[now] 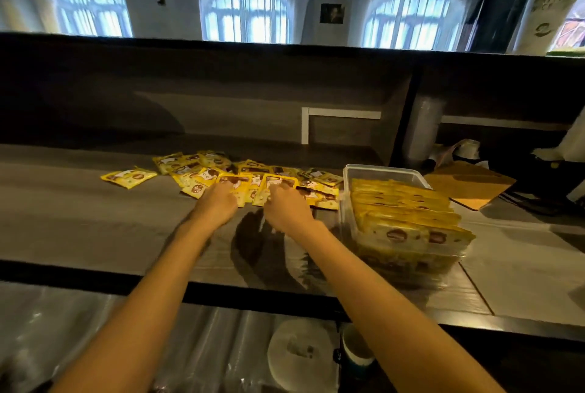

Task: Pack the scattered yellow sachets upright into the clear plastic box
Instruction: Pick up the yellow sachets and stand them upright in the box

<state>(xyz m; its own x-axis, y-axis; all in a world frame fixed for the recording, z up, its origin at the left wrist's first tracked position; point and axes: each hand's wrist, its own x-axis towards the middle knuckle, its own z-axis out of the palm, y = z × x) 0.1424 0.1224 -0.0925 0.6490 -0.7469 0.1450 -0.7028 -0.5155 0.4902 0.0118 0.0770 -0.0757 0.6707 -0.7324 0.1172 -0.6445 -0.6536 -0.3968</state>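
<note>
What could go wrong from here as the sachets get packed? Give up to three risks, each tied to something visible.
1. The clear plastic box looks nearly full, so the loose pile may not all fit upright.
2. The packed sachets seem to lean, and could tip as more go in.
3. One lone sachet lies apart at the left and is easy to miss.

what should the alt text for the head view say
A person's left hand and right hand reach onto a pile of loose sachets lying flat on a dark counter. To the right, a clear box is mostly filled with packed sachets standing on edge in rows.
</note>
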